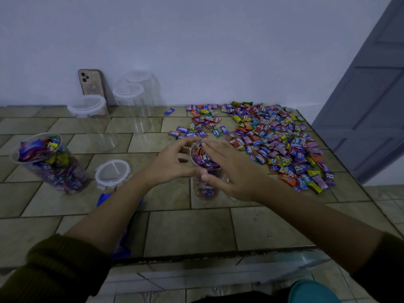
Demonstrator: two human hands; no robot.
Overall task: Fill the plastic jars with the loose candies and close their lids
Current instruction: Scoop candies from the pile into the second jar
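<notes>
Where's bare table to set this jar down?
Bare tan tiles at the near edge, this side of the held clear plastic jar; also front-left of the full clear jar. Crowded: loose wrapped-candy pile right, empty lidded jars back-left.

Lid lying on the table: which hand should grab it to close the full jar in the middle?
Left. The lid lies on the left hand's side, near its wrist. The right hand sits across the jar, beside the loose candies.

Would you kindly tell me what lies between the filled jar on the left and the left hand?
A loose lid lies flat there, as the head view shows.
</notes>
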